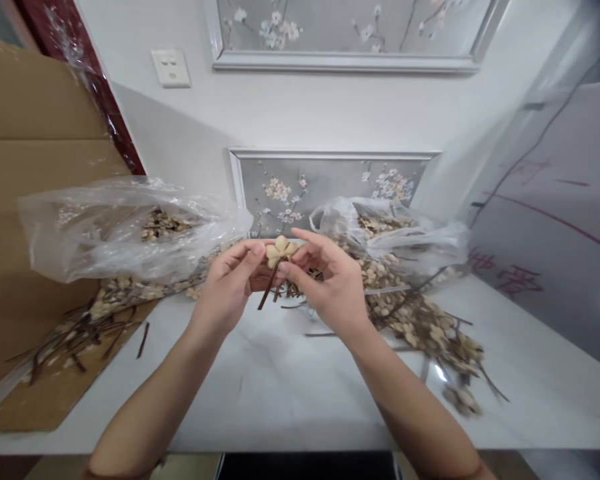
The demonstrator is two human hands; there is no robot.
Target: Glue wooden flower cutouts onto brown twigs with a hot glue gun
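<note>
Between my two hands, above the middle of the white table, is a pale tan dried flower (pixel 279 251) with rounded petals. A short dark brown stem (pixel 267 288) slants down from it. My left hand (pixel 235 277) pinches the flower's left side between thumb and fingers. My right hand (pixel 330 280) grips its right side near the stem, thumb and fingers closed, one finger stretched out above. The fingertips partly cover the flower's edges. Just behind my hands lies a pile of brown stem pieces (pixel 293 290), partly hidden.
Clear plastic bags (pixel 100 227) with dried flowers stand at the back left and right. Heaped dried flowers (pixel 425 327) spread across the right side. Loose stems lie on a cardboard sheet (pixel 40 400) at the left. A large cardboard box (pixel 35 200) borders the table (pixel 280 400).
</note>
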